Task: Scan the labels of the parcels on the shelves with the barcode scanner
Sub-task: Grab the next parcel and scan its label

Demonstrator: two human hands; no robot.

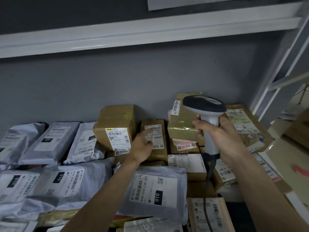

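1. Looking down at the shelf, we see our right hand wrapped around the grey handle of the barcode scanner, fingers curled round the front of the grip.
2. We hold the scanner upright, its dark head at the top and turned towards the left, above the cardboard boxes at the back of the shelf; its black cable hangs down from the base of the handle.
3. Our left hand reaches forward with the forefinger stretched out, its tip on the white label of a small brown box; the other fingers are loosely bent and hold nothing.
4. That small box stands against the grey wall, between a larger brown box on the left and a taped box on the right, which sits just behind the scanner.
5. We see grey mailing bags with printed labels lying flat across the left side of the shelf, and one more grey bag marked 010 between our forearms.
6. We see more labelled cardboard boxes stacked on the right side, behind and below our right hand.
7. A white shelf edge runs across above the wall.
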